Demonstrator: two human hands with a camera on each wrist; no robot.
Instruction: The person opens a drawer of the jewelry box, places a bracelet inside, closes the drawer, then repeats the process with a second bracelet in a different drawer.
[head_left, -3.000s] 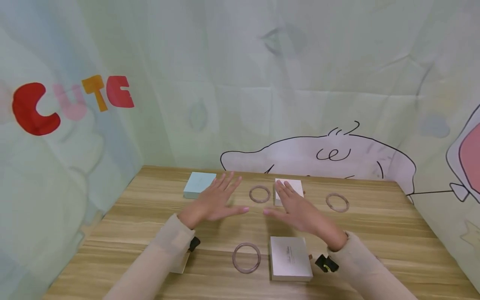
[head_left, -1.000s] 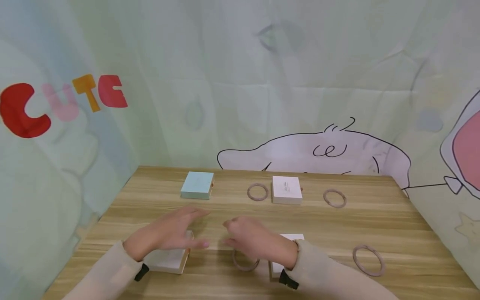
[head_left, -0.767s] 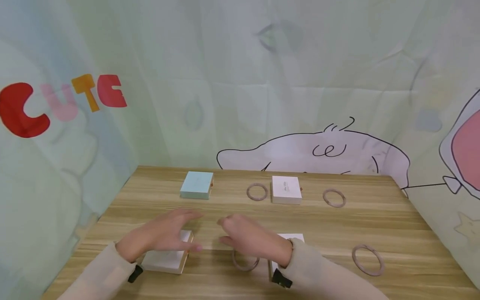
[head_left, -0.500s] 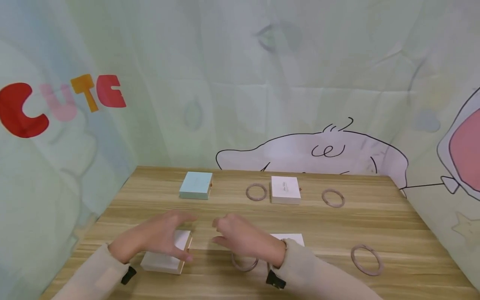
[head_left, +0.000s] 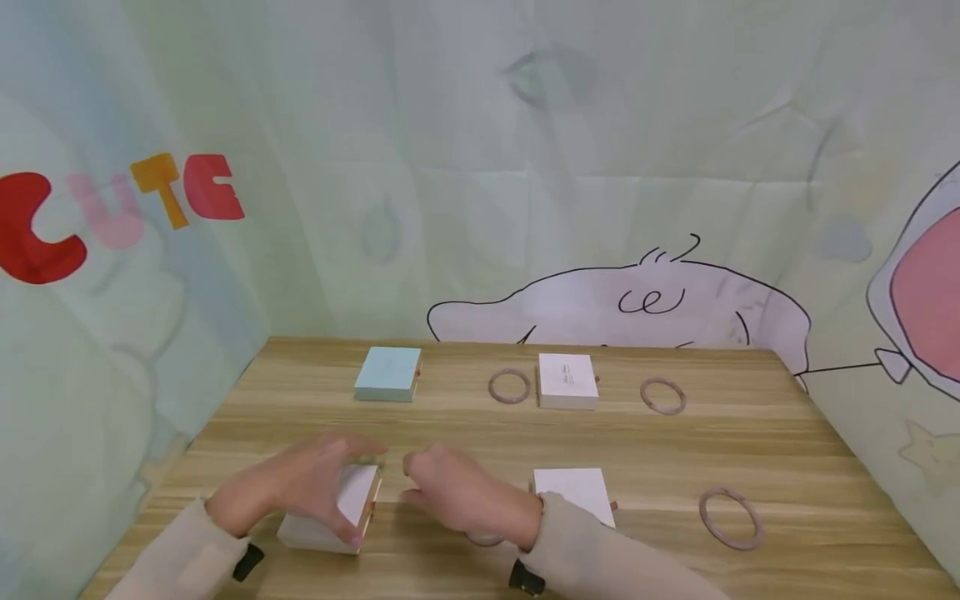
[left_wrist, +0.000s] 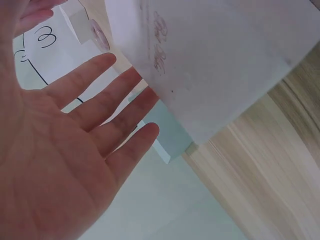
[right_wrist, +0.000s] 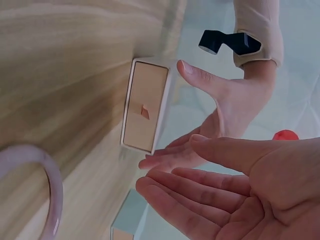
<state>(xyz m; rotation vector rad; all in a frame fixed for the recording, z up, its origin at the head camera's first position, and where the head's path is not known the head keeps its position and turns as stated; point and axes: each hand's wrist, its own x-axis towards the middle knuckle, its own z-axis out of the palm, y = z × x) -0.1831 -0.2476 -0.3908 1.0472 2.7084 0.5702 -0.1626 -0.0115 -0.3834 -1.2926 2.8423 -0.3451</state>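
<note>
Above the tabletop [head_left: 465, 429], the left grip [head_left: 303, 483] is spread wide, the right grip [head_left: 468, 498] loosely bent. The near-left white box [head_left: 357, 495] sits under the left, contact unclear. The right partly hides a bangle [head_left: 486, 540].

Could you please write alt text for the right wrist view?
A left hand, spread wide, reaches around a white box with a reddish tab; contact is unclear. The right hand is nearest the camera, holding nothing. A bangle and a teal box show partly.
</note>
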